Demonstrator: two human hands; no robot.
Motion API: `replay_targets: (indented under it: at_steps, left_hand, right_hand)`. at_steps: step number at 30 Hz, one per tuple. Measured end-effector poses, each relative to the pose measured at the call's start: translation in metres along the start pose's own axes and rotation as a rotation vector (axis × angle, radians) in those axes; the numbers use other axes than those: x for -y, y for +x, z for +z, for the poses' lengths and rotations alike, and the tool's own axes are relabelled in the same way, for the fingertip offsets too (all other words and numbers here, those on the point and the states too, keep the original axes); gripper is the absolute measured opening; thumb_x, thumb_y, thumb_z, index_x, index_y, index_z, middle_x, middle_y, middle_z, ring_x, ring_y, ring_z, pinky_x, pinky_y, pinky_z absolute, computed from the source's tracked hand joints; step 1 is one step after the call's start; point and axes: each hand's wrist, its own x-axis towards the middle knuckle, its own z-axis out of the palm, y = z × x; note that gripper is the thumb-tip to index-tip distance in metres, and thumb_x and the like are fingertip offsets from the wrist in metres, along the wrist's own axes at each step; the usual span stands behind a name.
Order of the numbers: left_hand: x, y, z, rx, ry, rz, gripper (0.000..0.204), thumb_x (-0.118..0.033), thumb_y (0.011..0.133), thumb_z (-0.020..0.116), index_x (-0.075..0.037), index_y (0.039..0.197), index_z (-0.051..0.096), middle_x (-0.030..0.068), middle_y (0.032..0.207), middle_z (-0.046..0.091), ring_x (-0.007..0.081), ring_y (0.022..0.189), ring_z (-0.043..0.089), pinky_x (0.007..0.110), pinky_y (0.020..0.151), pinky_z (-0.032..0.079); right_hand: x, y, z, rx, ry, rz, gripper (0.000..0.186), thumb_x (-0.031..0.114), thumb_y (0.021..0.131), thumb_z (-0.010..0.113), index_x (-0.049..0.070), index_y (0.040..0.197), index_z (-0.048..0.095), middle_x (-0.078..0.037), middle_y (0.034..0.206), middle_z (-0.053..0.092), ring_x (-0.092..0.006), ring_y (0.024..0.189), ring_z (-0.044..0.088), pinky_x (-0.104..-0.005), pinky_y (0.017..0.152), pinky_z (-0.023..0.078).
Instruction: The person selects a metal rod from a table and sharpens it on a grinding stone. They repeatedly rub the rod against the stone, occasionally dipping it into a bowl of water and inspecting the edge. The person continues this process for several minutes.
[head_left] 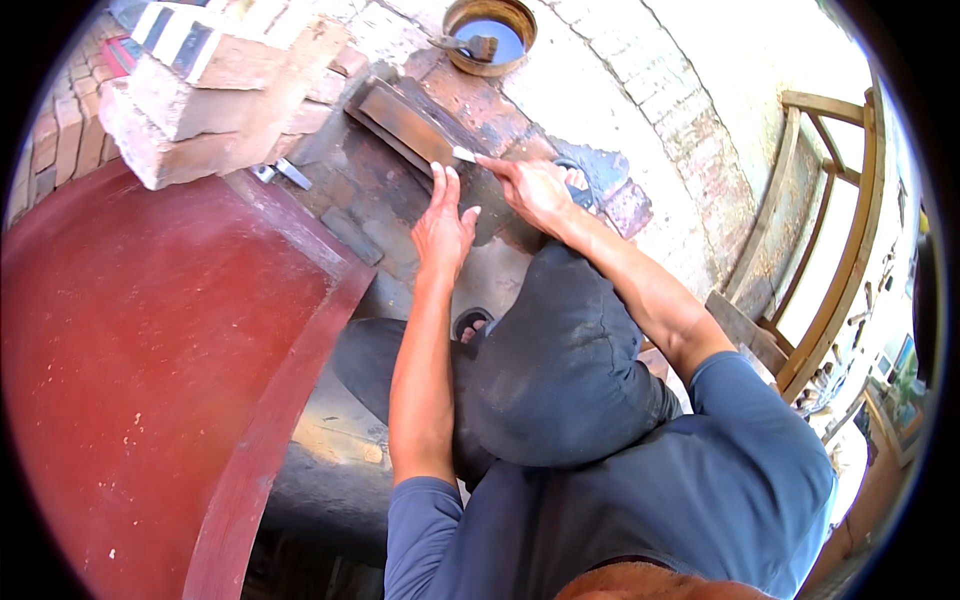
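My right hand (pixel 535 195) grips a small pale flat tool (pixel 464 154) at the near end of a rust-brown metal piece (pixel 402 120) lying on the bricks. Just below that end is my left hand (pixel 445 220), fingers extended and thumb apart, its fingertips at or close to the piece; whether they touch cannot be told. A round brown container (pixel 480 62) with bluish contents stands beyond, a dirty brush (pixel 465 45) resting across it.
Pale stacked bricks (pixel 200 100) stand at the upper left, metal tools (pixel 293 174) beside them. A large red panel (pixel 150 380) fills the left side. A wooden frame (pixel 855 250) stands at the right. My bent leg and sandalled foot are below my hands.
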Motion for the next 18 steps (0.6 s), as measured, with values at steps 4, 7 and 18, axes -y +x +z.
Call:
replay_targets:
  at_steps: [4,7,18]
  left_hand:
    - [0.005,-0.004,0.002,-0.054,-0.036,0.014,0.083,-0.034,0.094,0.078,-0.017,0.166,0.040,0.0099,0.176,0.030,0.0407,0.133,0.063,0.050,0.106,0.055]
    - [-0.001,-0.008,-0.004,0.006,-0.009,0.004,0.083,-0.032,0.095,0.078,-0.016,0.167,0.039,0.0100,0.177,0.029,0.0407,0.135,0.062,0.050,0.107,0.054]
    - [-0.002,-0.004,0.002,0.026,0.025,-0.016,0.085,-0.034,0.096,0.076,-0.017,0.169,0.035,0.0114,0.178,0.026,0.0408,0.137,0.061,0.050,0.108,0.054]
  right_hand:
    - [0.010,0.023,0.000,0.002,0.005,-0.026,0.047,0.009,0.090,0.057,0.014,0.133,0.077,-0.024,0.087,0.075,-0.0413,0.081,0.075,-0.0534,0.076,0.059]
    - [0.006,-0.007,-0.005,0.014,0.003,0.001,0.046,0.010,0.091,0.057,0.013,0.132,0.077,-0.025,0.086,0.075,-0.0429,0.081,0.074,-0.0534,0.076,0.059]
    - [-0.004,-0.014,0.004,-0.041,0.113,0.035,0.043,0.011,0.094,0.056,0.014,0.132,0.077,-0.023,0.089,0.076,-0.0439,0.082,0.074,-0.0532,0.079,0.060]
